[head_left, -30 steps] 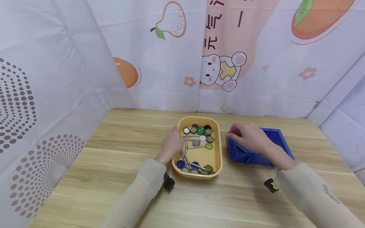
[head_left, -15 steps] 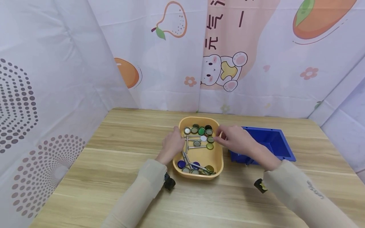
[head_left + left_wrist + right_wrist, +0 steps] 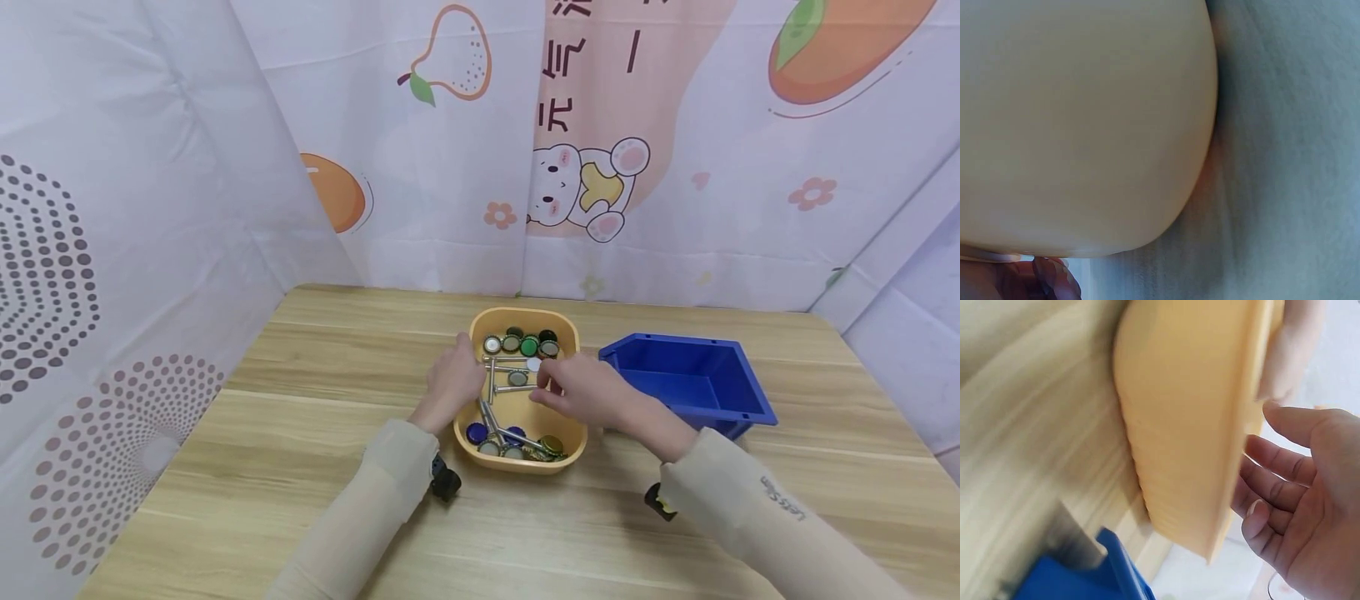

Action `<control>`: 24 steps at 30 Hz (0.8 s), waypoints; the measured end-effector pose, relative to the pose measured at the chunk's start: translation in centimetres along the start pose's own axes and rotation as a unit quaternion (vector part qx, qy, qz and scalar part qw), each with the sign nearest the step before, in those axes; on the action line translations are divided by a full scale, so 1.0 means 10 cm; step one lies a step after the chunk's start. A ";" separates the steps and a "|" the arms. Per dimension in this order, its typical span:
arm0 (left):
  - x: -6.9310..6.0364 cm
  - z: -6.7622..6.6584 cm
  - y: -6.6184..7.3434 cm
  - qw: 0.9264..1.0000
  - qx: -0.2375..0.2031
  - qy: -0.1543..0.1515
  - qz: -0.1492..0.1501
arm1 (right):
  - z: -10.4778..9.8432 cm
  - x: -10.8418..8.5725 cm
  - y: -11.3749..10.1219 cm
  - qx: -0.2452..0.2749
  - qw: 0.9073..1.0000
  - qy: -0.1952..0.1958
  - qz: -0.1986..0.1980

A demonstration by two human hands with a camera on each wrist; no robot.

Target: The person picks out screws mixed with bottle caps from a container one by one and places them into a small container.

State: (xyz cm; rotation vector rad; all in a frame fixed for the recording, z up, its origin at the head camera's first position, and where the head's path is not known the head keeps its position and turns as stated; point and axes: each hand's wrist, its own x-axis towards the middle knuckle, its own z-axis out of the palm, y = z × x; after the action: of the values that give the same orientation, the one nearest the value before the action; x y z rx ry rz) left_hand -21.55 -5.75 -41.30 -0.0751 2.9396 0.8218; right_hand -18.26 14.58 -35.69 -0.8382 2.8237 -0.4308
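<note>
A yellow plastic tray (image 3: 517,412) on the table contains bottle caps (image 3: 528,346) in several colours and long metal screws (image 3: 491,382). My left hand (image 3: 455,375) grips its left rim; in the left wrist view the tray's outer wall (image 3: 1085,125) hides most of that hand, leaving some fingers (image 3: 1057,281) at the lower left. Over the tray's right side hovers my right hand (image 3: 588,387), close to a screw lying crosswise. The right wrist view shows this hand (image 3: 1297,500) past the rim, thumb apart from loosely bent fingers, nothing visible between them.
A blue plastic bin (image 3: 675,387) stands right of the tray, its near left part behind my right forearm. Wood-grain table (image 3: 315,400) surrounds both containers. A printed white curtain (image 3: 420,192) hangs behind and along the sides.
My right hand has moved left from above the blue bin, across the tray's right rim, to over the caps and screws. My left hand has stayed at the left rim.
</note>
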 end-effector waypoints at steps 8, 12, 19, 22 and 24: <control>0.00 0.00 0.00 1.000 -0.004 -0.003 0.002 | 0.14 0.02 -0.07 -0.010 0.999 -0.031 0.008; 0.00 0.01 -0.01 1.000 -0.004 0.005 0.005 | 0.19 0.03 -0.09 -0.024 0.999 -0.034 -0.003; 0.00 0.01 -0.01 1.000 -0.010 0.008 0.009 | 0.31 0.00 -0.13 -0.033 0.997 -0.068 -0.025; -0.01 0.01 0.00 1.000 -0.014 0.005 0.006 | 0.36 0.00 -0.15 -0.051 0.995 -0.083 -0.025; -0.01 0.01 0.00 1.000 -0.014 0.005 0.005 | 0.38 0.00 -0.17 -0.059 0.993 -0.095 -0.020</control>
State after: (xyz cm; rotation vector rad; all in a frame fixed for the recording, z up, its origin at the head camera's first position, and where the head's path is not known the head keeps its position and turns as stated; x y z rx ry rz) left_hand -21.46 -5.76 -41.36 -0.0664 2.9397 0.8658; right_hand -16.50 12.32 -38.77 -0.9062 2.6807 -0.1782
